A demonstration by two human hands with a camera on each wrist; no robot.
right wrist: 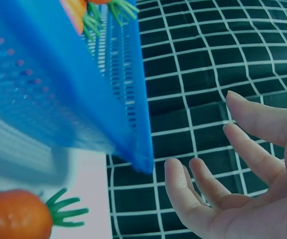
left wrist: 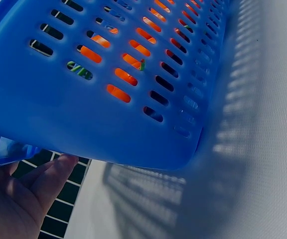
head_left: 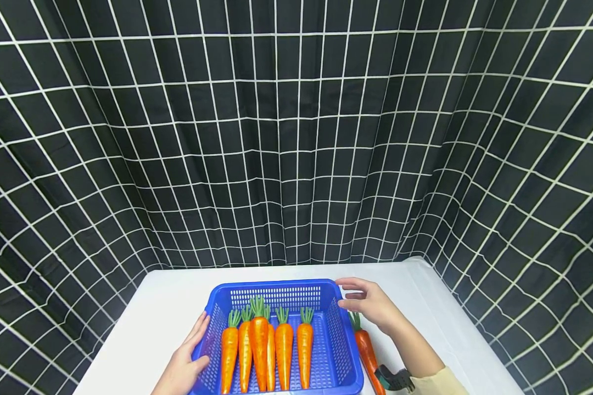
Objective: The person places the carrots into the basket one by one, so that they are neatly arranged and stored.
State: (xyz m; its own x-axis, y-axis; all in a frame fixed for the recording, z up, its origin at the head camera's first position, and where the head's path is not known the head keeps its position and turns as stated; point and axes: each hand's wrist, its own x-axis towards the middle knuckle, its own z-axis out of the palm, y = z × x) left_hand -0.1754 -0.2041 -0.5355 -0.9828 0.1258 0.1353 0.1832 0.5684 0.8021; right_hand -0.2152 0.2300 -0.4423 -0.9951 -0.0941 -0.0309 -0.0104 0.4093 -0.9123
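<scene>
A blue plastic basket (head_left: 343, 334) with slotted walls holds several orange carrots (head_left: 285, 351) with green tops, lying side by side. At its left rim my left hand (head_left: 183, 359) rests with extended fingers; the left wrist view shows fingertips (left wrist: 66, 162) against the basket's edge, their contact partly hidden. My right hand (head_left: 370, 303) is beside the far right corner, fingers spread and loosely bent. In the right wrist view a gap separates that hand (right wrist: 233, 184) from the basket wall (right wrist: 83, 94), and nothing is in its grasp. Another carrot (head_left: 365, 348) lies outside the basket, below the right forearm.
The basket and loose carrot lie on a white-covered table (head_left: 178, 291). Dark curtains with a white grid (head_left: 286, 164) hang behind and along both sides. A dark band (head_left: 394, 378) is around the right wrist, by a pale sleeve (head_left: 440, 384).
</scene>
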